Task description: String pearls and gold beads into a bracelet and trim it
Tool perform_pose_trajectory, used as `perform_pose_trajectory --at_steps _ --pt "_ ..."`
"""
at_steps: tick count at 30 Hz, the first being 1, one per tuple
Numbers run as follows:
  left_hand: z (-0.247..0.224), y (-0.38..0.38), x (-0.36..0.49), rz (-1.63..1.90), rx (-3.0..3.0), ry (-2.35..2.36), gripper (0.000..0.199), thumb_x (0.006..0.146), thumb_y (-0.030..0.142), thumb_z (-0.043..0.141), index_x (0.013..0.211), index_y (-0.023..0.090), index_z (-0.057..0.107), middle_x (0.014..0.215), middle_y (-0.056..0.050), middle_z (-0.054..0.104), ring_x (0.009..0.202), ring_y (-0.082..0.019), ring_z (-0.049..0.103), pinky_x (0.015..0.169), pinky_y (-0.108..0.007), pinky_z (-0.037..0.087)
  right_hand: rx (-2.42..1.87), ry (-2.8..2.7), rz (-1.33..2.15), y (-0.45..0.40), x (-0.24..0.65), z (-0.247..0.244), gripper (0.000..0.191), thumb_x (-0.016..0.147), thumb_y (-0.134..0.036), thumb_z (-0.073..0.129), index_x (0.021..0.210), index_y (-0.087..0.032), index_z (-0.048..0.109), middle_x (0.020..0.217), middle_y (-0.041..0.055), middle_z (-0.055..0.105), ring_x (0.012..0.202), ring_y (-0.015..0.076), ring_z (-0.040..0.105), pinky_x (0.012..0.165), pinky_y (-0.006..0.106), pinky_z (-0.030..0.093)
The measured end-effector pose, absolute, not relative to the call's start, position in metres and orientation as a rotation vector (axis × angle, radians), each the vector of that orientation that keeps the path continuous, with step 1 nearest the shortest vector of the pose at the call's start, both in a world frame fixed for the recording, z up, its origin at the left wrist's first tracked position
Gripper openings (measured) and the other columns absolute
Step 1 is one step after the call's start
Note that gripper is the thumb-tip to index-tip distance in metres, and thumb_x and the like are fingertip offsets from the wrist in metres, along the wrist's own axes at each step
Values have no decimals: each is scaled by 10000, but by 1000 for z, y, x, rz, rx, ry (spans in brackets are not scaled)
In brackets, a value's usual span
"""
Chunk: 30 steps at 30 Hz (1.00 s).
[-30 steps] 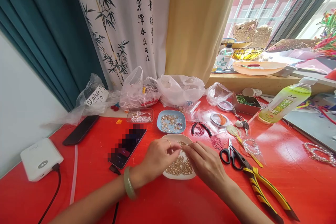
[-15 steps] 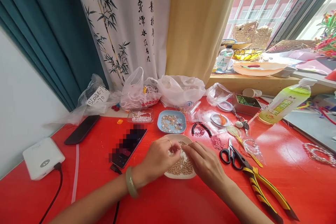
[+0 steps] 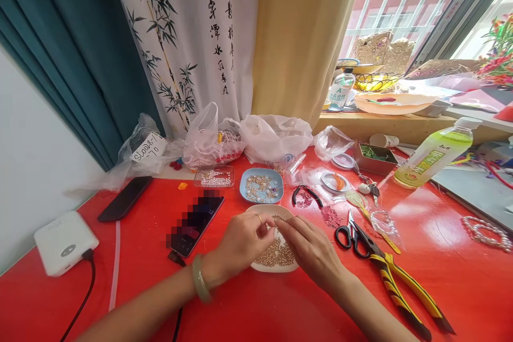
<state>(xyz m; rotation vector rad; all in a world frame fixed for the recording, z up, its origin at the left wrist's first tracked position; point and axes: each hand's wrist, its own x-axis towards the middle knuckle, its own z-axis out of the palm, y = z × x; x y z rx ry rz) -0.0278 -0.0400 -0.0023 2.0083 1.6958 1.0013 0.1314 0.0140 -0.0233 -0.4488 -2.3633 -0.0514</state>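
Note:
Over a white dish [image 3: 294, 265] of small gold beads [image 3: 274, 253], both my hands meet fingertip to fingertip. My left hand [image 3: 244, 238], with a ring and a pale green bangle [image 3: 200, 278] at the wrist, is closed in a pinch. My right hand [image 3: 310, 243] pinches as well, its fingers bent toward the left thumb and forefinger. Whatever sits between the fingertips is too small to make out. Just behind the dish stands a blue tray [image 3: 241, 192] with mixed beads and charms.
Scissors [image 3: 350, 235] and large yellow-black pliers [image 3: 395, 278] lie to the right, near small black-handled pliers [image 3: 306, 191]. A phone [image 3: 202, 224] with a cable is on the left. Behind are a clear bead box [image 3: 214, 176] and plastic bags [image 3: 276, 136]. A green drink bottle [image 3: 436, 155] stands at right.
My hands stay almost in place above the dish, with the fingertips drawn slightly closer together. The whole view has shifted a little. Nothing else on the table has visibly moved.

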Motion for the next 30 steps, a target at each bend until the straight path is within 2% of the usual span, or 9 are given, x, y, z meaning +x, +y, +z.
perform_pose_trajectory --at_steps 10,24,30 --pt "-5 -41 -30 978 1995 1667 197 733 181 479 851 150 634 616 -13 610 549 -110 522 565 -221 398 -485 -2319 -26 15 129 -30 169 839 -113 425 996 -129 485 762 68 595 682 155 547 599 268 455" --pt "-9 -40 -29 1003 1959 1665 173 706 151 477 728 144 649 497 20 530 460 -84 430 482 -200 330 -487 -2291 11 12 128 -27 116 805 -94 450 886 -149 514 680 44 584 612 146 530 553 263 436" --pt "-5 -39 -29 969 1987 1661 154 703 142 473 695 145 627 520 14 535 485 -90 444 491 -200 334 -461 -2269 43 13 127 -27 133 782 -76 465 861 -157 534 679 37 600 629 140 542 574 256 448"
